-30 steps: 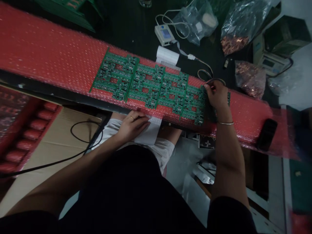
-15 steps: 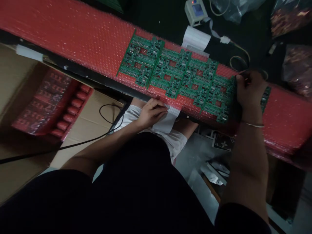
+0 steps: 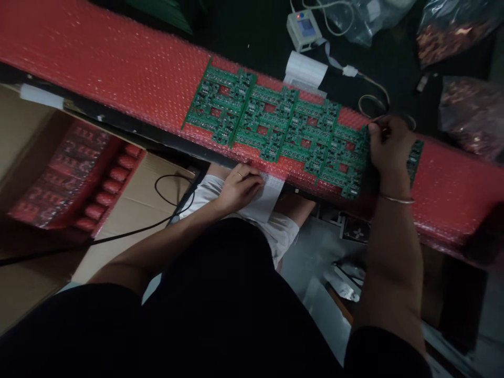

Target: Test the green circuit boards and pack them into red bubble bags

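Observation:
A row of green circuit boards lies on red bubble wrap, with small cut-outs showing the red beneath. My right hand is over the right end of the row, thumb and fingertips pinched together at the boards' upper edge. Whatever is between those fingertips is too small or dark to make out. Part of a board shows beyond that wrist. My left hand is at the near edge of the wrap, fingers bent together beside a white sheet that hangs over my lap. Its fingertips hide what they hold, if anything.
Behind the boards are a white paper strip and a small device with a screen, cabled along the table. Bags of copper-coloured parts lie at the back right. Lower left, a cardboard box holds red-wrapped packs; a black cable crosses it.
The view has shifted a little, so the boards and table appear further left. My left fingers have curled in more. My right hand stays at the same end of the row.

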A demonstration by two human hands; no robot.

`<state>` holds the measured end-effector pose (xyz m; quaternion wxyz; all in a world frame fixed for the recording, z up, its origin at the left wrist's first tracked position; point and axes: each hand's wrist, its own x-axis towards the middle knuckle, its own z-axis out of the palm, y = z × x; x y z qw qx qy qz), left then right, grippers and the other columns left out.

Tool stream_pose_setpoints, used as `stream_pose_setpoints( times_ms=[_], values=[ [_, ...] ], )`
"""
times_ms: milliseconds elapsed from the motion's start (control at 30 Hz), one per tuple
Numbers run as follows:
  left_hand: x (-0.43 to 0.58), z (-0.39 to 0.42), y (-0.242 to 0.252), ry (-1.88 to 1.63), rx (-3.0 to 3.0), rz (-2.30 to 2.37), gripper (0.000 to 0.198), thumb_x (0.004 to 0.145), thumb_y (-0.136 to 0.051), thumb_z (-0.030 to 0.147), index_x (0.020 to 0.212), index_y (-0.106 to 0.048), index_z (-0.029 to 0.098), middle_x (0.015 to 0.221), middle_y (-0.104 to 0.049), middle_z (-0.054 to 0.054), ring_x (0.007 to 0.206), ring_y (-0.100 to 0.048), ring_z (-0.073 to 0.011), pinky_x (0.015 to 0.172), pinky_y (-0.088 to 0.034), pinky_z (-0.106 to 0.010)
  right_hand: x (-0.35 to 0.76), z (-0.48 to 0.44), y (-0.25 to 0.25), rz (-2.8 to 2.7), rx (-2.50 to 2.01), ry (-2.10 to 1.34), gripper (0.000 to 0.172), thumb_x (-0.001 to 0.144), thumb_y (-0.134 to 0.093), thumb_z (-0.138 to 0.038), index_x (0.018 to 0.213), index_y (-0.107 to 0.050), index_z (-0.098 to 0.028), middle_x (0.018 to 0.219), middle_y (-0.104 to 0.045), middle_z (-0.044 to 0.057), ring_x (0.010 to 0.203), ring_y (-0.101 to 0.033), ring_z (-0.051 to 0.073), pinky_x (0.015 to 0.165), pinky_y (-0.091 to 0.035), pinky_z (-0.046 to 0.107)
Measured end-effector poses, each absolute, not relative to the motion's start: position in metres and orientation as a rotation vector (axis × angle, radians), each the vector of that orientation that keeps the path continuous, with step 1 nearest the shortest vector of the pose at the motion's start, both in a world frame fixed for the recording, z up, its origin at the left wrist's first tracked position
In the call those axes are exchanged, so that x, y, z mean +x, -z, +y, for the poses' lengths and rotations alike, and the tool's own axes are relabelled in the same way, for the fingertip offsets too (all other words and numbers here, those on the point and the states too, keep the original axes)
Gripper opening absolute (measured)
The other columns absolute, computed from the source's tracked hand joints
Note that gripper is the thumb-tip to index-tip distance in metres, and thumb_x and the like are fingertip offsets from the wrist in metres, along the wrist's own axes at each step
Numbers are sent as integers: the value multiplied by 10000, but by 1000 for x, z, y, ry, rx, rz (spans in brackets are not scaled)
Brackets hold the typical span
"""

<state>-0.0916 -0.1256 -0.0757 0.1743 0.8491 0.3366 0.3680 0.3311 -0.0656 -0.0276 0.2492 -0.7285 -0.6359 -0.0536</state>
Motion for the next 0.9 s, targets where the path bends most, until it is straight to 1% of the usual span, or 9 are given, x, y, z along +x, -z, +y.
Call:
stream_pose_setpoints(
  times_ms=[100, 167, 267, 333, 433, 533, 667, 767, 900],
  values=[
    [-88, -126, 48, -1091, 2303, 960, 61, 950, -667, 172, 950, -705, 220, 1036, -680, -57, 985, -642, -202, 863, -552, -371, 331, -64, 28, -1740, -1955, 95, 149, 973, -529, -344, 957, -587, -208, 969, -691, 127, 913, -611, 247, 876, -475, 410],
    [-76, -118, 24, -1098, 2218, 967, 45, 957, -674, 192, 955, -704, 225, 1064, -681, -56, 1026, -648, -214, 910, -560, -397, 332, -62, 30, -1741, -1925, 68, 181, 991, -515, -384, 938, -581, -225, 963, -687, 124, 921, -610, 256, 892, -479, 432],
    [-32, -89, -5, -1035, 2158, 889, 62, 973, -655, 222, 937, -706, 221, 1088, -699, -50, 1057, -660, -221, 997, -547, -442, 333, -59, 34, -1733, -1871, 50, 236, 991, -525, -459, 921, -584, -242, 928, -680, 97, 908, -620, 265, 886, -501, 458],
    [14, -63, -14, -940, 2158, 785, 96, 958, -637, 180, 900, -709, 206, 1043, -718, -44, 1049, -668, -217, 1019, -540, -442, 333, -58, 35, -1732, -1833, 46, 283, 997, -515, -512, 918, -592, -250, 909, -684, 86, 894, -628, 263, 879, -517, 463],
    [90, -26, -13, -797, 2219, 728, 171, 906, -600, 88, 826, -723, 177, 954, -727, -59, 1055, -665, -235, 1056, -510, -459, 331, -59, 34, -1708, -1779, 67, 347, 1005, -486, -565, 915, -612, -254, 892, -696, 83, 875, -643, 255, 866, -534, 455],
    [145, -4, -4, -606, 2318, 728, 210, 854, -578, 32, 766, -728, 151, 876, -714, -81, 1030, -667, -258, 1037, -515, -461, 329, -62, 32, -1563, -1752, 105, 388, 1010, -465, -591, 935, -627, -247, 914, -708, 82, 857, -657, 234, 814, -551, 415],
    [169, 6, 10, -511, 2422, 786, 162, 871, -607, 89, 782, -741, 108, 903, -697, -118, 1061, -652, -295, 1048, -509, -490, 330, -62, 33, -1428, -1699, 77, 391, 1009, -473, -587, 927, -625, -236, 873, -704, 59, 804, -656, 204, 767, -548, 374],
    [171, 7, 19, -524, 2445, 803, 146, 877, -626, 121, 799, -749, 102, 926, -684, -122, 1078, -634, -296, 1052, -508, -486, 333, -59, 37, -1440, -1685, 30, 376, 1011, -483, -575, 949, -629, -235, 898, -709, 59, 820, -663, 199, 788, -544, 370],
    [175, 5, 27, -590, 2442, 880, 140, 879, -642, 168, 814, -751, 107, 1024, -665, -143, 1095, -610, -312, 1043, -513, -500, 335, -58, 40, -1447, -1691, 35, 366, 1014, -488, -573, 944, -625, -240, 913, -713, 61, 847, -671, 202, 807, -539, 374]
  ],
)
